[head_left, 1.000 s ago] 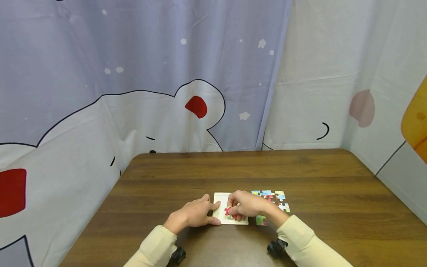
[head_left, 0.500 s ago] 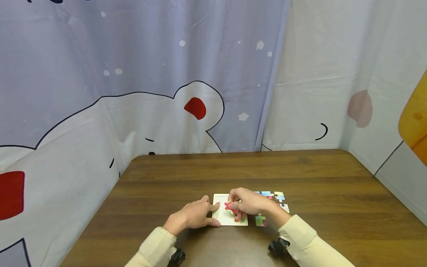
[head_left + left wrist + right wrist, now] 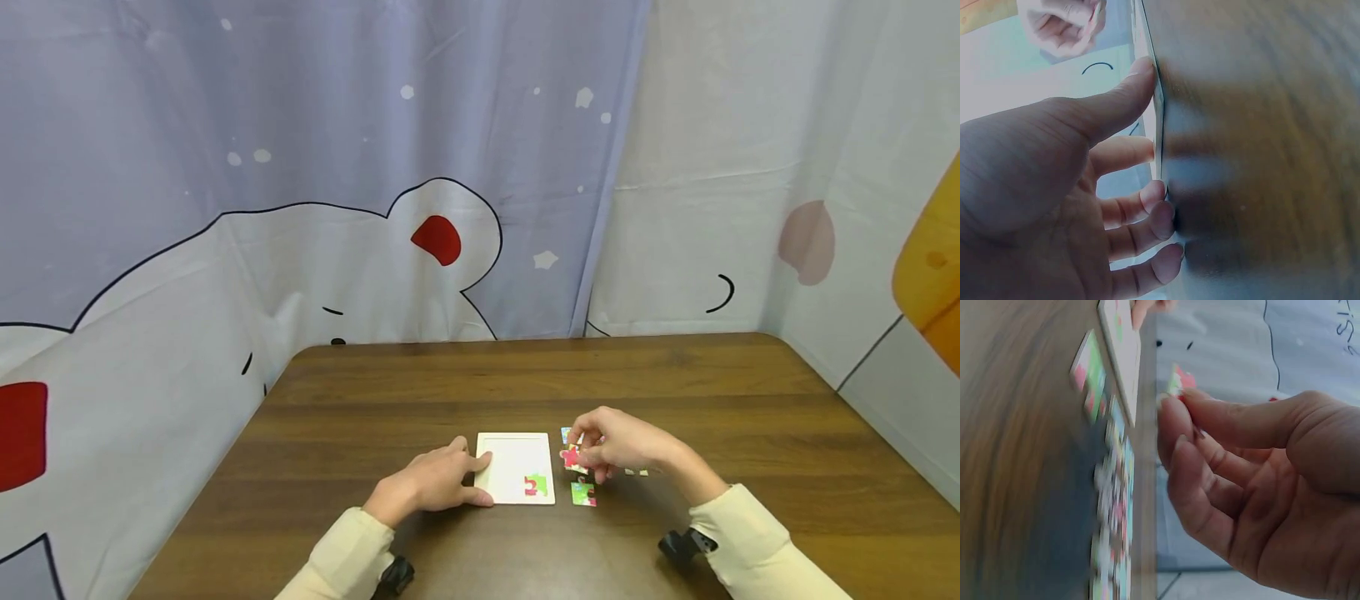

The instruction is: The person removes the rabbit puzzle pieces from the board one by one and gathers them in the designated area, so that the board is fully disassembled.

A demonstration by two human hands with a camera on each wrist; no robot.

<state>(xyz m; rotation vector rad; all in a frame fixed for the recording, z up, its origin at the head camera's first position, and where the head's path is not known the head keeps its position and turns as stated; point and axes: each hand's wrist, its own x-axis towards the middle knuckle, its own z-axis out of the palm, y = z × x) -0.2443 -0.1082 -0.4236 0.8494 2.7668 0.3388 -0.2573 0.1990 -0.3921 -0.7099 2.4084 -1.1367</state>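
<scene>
A white puzzle tray (image 3: 510, 458) lies flat on the table, with a green and red puzzle piece (image 3: 536, 485) in its lower right corner. On the tray's left edge rests my left hand (image 3: 431, 479); its thumb (image 3: 1129, 94) and fingertips touch the rim, fingers loosely extended. My right hand (image 3: 626, 442) pinches a pink-red puzzle piece (image 3: 571, 457) between thumb and fingers, right of the tray. In the right wrist view that puzzle piece (image 3: 1182, 380) stands above the table, partly hidden by the fingertips.
Another green puzzle piece (image 3: 583, 493) lies beside the tray's lower right corner. Several loose puzzle pieces (image 3: 1113, 512) lie under and behind my right hand, mostly hidden in the head view. A patterned curtain (image 3: 337, 275) hangs behind the wooden table (image 3: 360, 400).
My right hand has lifted the pink-red puzzle piece from over the tray and moved right, above the loose pieces. The green and red piece in the corner is now uncovered. My left hand stays put.
</scene>
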